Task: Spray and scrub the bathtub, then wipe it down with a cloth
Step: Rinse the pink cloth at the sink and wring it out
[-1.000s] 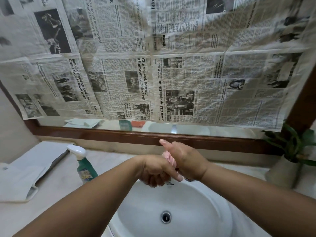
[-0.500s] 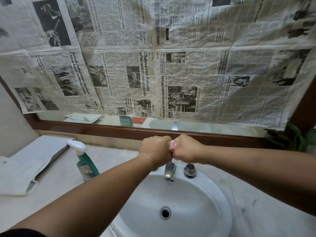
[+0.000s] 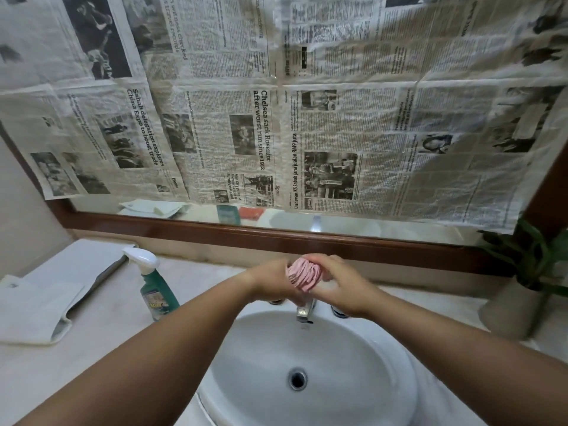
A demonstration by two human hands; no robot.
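Cloth (image 3: 302, 275), centre frame, clamped in your left hand (image 3: 270, 282) and right hand (image 3: 345, 287) (over the tap (image 3: 305, 312)): slack wringing risks drips.

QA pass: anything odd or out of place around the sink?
Yes: newspaper sheets cover nearly the whole mirror, leaving only a bottom strip of glass bare. Otherwise ordinary: left hand and right hand grip a pink cloth above the tap.

A bathroom — white basin (image 3: 362, 404) with tap (image 3: 305, 312) set in a bench (image 3: 101, 342), framed mirror (image 3: 307, 238) behind.
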